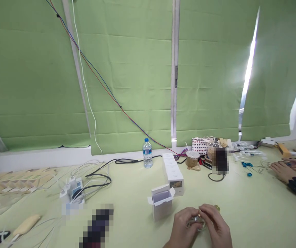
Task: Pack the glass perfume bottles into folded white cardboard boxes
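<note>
Both of my hands are together near the bottom of the view, right of centre. My left hand (185,225) is closed round a small clear, glass-like object (196,222). My right hand (215,224) pinches at the top of the same object, where something small and orange shows between the fingertips. The fingers hide most of the object. Just behind my right hand lies a small gold round piece (217,207). An open white box (162,205) with raised flaps stands to the left of my hands. Beyond it runs a row of closed white boxes (176,177).
A water bottle (147,155) and a lidded cup (192,159) stand at the back. A power strip (73,189) with cables sits left. At the far right, another person's hands (283,170) are near blue scissors (247,164).
</note>
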The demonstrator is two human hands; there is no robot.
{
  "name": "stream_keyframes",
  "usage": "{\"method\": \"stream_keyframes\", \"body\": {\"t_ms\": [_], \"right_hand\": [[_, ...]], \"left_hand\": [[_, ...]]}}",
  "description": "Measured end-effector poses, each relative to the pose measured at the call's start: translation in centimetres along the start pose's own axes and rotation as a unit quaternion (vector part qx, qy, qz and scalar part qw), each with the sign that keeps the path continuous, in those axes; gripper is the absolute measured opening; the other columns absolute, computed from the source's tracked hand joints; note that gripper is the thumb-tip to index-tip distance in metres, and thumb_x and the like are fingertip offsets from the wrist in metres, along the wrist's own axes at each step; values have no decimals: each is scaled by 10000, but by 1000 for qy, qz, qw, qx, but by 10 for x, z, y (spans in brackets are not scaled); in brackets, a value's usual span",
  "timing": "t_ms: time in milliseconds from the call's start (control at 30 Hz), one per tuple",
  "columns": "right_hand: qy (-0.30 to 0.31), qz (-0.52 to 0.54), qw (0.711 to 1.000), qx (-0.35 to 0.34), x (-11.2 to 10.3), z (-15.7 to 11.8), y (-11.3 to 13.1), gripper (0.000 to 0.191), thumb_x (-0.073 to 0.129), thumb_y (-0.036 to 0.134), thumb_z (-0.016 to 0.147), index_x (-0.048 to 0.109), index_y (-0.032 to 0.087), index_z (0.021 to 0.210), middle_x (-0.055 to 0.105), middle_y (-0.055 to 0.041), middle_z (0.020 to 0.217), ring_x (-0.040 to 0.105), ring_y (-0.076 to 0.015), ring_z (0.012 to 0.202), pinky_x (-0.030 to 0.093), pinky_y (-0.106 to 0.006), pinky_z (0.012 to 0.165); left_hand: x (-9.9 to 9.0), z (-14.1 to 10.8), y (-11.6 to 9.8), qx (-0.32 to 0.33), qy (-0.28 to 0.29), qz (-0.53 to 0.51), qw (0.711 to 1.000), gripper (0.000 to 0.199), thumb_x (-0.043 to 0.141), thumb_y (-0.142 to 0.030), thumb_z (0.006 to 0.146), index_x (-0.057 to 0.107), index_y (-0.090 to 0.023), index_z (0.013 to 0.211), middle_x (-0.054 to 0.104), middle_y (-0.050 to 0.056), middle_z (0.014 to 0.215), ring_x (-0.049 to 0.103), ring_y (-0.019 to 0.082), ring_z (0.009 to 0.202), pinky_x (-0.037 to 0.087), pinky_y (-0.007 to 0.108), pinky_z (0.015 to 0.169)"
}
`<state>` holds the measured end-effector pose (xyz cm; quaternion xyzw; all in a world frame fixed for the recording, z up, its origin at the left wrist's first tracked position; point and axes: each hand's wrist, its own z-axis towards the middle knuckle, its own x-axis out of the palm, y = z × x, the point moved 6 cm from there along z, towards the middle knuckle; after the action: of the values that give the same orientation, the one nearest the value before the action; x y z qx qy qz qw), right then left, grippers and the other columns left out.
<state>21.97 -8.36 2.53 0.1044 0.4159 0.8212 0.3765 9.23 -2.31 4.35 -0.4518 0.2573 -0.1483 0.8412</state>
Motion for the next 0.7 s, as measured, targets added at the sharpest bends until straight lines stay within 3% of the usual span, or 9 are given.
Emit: {"method": "stream_keyframes", "body": {"t_ms": [400,700], "right_hand": [[28,-25,999,-24,3,-1,5,277,547,431,873,712,214,822,692,-95,891,673,-223,831,589,-292,717],[39,-33,997,-55,5,-1,5,248,539,385,886,721,219,857,706,-83,900,696,-215,825,591,-265,713]], "left_hand": [[-2,-1,3,-18,-13,2,1000,291,647,4,668,722,-199,863,737,25,851,641,185,791,476,246,743],[-2,-1,5,-63,-19,-39,997,364,642,-51,650,730,-198,972,769,30,925,674,201,813,532,270,778]]}}
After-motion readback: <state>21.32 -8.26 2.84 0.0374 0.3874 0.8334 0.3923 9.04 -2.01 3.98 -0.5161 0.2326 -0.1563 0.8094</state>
